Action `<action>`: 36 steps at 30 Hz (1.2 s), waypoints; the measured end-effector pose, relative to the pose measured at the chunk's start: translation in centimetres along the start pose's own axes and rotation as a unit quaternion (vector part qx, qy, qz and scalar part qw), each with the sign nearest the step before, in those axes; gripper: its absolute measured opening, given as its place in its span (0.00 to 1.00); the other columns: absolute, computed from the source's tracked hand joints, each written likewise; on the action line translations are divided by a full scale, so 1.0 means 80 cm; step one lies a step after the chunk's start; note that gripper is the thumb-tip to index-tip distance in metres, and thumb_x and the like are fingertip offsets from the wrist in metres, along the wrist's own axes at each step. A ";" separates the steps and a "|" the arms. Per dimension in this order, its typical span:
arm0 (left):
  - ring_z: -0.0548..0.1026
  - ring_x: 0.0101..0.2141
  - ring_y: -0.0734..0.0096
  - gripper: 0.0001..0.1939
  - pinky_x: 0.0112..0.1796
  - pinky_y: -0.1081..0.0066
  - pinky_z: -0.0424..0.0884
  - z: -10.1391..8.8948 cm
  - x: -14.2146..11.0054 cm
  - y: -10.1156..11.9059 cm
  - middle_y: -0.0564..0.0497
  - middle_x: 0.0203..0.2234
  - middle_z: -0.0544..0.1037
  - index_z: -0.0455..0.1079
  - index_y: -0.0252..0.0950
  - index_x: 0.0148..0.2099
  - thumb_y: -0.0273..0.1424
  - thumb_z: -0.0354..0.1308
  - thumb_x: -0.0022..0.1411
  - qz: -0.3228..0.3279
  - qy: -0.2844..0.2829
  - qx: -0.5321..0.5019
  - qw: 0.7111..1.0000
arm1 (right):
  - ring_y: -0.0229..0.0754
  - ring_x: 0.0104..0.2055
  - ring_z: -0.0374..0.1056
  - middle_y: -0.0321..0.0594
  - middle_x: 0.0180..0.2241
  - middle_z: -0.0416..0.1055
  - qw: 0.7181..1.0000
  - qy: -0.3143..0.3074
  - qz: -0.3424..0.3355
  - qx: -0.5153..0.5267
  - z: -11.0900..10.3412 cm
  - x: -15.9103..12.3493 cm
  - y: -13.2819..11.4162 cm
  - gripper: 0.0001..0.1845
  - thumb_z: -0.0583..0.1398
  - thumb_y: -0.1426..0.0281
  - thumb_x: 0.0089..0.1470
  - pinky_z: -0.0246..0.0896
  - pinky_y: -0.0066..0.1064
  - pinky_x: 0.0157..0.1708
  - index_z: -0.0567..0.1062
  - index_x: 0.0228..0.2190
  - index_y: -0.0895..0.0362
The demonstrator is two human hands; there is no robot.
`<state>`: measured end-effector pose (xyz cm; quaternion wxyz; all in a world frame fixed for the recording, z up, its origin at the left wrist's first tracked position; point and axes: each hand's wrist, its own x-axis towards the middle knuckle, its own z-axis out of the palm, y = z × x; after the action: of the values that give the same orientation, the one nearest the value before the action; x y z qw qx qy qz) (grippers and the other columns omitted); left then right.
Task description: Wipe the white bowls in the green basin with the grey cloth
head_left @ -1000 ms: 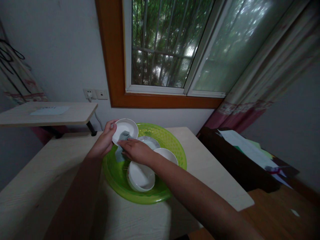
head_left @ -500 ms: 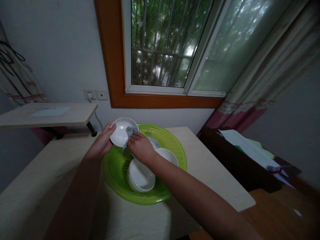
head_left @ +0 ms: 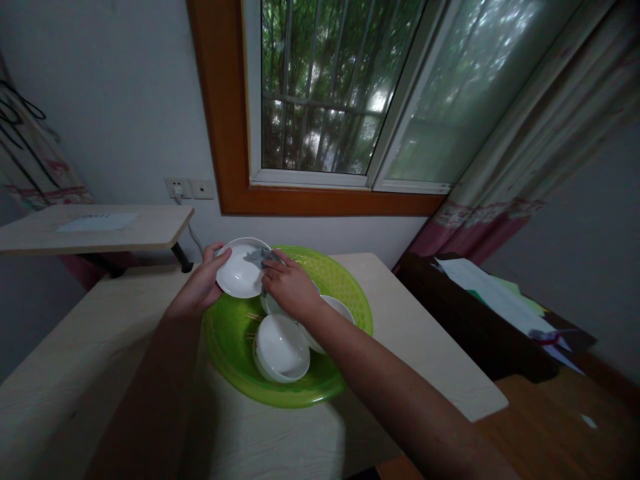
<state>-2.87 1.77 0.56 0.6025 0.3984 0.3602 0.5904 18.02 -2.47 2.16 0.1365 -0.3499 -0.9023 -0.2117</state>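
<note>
A white bowl [head_left: 239, 272] is tilted toward me over the left rim of a green plastic basin [head_left: 295, 398]. My left hand [head_left: 204, 280] grips its left edge, thumb inside the rim. At the bowl's right side, my right hand [head_left: 291, 283] is closed on a grey cloth [head_left: 259, 257] that lies against the inner surface; part of the cloth is hidden under the fingers. Down in the basin sit a stack of white bowls [head_left: 283, 348] and another white bowl [head_left: 340, 308], partly behind my right forearm. Thin sticks [head_left: 254, 317], perhaps chopsticks, show beside the stack.
The basin stands on a pale wooden table [head_left: 420, 333]. A raised shelf [head_left: 150, 223] with a paper sheet [head_left: 100, 222] is at the left. Wall sockets [head_left: 190, 189] and a window [head_left: 325, 87] are behind. Papers [head_left: 495, 293] lie on a dark surface at the right.
My right hand has shifted slightly right with the cloth, which now spreads along the bowl's upper right inside. The held bowl has moved slightly left and stays in my left hand.
</note>
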 end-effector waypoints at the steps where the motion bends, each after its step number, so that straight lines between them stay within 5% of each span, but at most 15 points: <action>1: 0.75 0.32 0.71 0.23 0.34 0.72 0.73 0.001 0.000 0.000 0.51 0.39 0.75 0.62 0.43 0.54 0.35 0.66 0.60 0.003 0.002 0.005 1.000 | 0.49 0.57 0.70 0.51 0.43 0.81 1.000 -0.001 0.001 -0.003 0.001 0.000 -0.001 0.09 0.59 0.75 0.64 0.44 0.47 0.72 0.81 0.37 0.63; 7: 0.75 0.33 0.70 0.26 0.31 0.74 0.71 0.007 -0.004 0.003 0.48 0.42 0.76 0.63 0.42 0.60 0.38 0.65 0.62 0.014 -0.024 0.028 0.999 | 0.48 0.50 0.74 0.51 0.43 0.81 1.000 -0.024 -0.011 -0.003 0.013 0.002 -0.014 0.09 0.59 0.75 0.65 0.53 0.43 0.68 0.80 0.40 0.64; 11: 0.74 0.32 0.71 0.25 0.31 0.75 0.70 0.008 -0.005 0.003 0.48 0.41 0.76 0.65 0.42 0.59 0.38 0.64 0.62 0.027 -0.023 0.030 0.999 | 0.48 0.52 0.75 0.57 0.50 0.78 0.998 -0.022 -0.036 0.039 0.025 0.002 -0.025 0.14 0.55 0.75 0.67 0.61 0.43 0.62 0.76 0.50 0.67; 17: 0.74 0.34 0.70 0.26 0.33 0.74 0.70 0.008 -0.004 0.001 0.48 0.42 0.77 0.65 0.41 0.59 0.39 0.65 0.61 0.022 -0.035 0.033 0.999 | 0.52 0.66 0.64 0.65 0.63 0.66 0.992 -0.018 -0.056 0.112 0.036 -0.001 -0.032 0.33 0.60 0.63 0.66 0.55 0.46 0.67 0.63 0.63 0.71; 22: 0.75 0.36 0.70 0.23 0.34 0.75 0.72 0.005 -0.004 -0.001 0.49 0.42 0.76 0.66 0.41 0.57 0.38 0.65 0.62 0.016 -0.051 0.025 0.998 | 0.54 0.68 0.61 0.63 0.66 0.61 0.994 -0.013 -0.036 0.101 0.039 0.000 -0.032 0.37 0.62 0.62 0.63 0.51 0.47 0.70 0.61 0.65 0.70; 27: 0.76 0.34 0.71 0.22 0.33 0.75 0.72 0.004 -0.003 -0.005 0.49 0.42 0.77 0.66 0.42 0.56 0.38 0.65 0.63 0.016 -0.057 0.010 0.998 | 0.55 0.69 0.60 0.66 0.67 0.59 0.998 0.014 0.002 0.061 0.040 0.000 -0.027 0.31 0.58 0.68 0.66 0.49 0.49 0.71 0.62 0.64 0.73; 36: 0.77 0.36 0.70 0.23 0.35 0.73 0.73 0.006 -0.002 -0.006 0.49 0.43 0.77 0.66 0.41 0.57 0.40 0.65 0.63 0.033 -0.032 0.015 0.999 | 0.54 0.62 0.68 0.65 0.58 0.71 0.999 0.012 0.033 -0.039 0.038 0.003 -0.026 0.20 0.52 0.75 0.68 0.53 0.48 0.70 0.74 0.53 0.75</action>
<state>-2.19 1.56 0.30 0.5879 0.4375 0.3369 0.5913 16.14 -2.26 -0.97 0.1409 -0.3819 -0.8796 -0.2464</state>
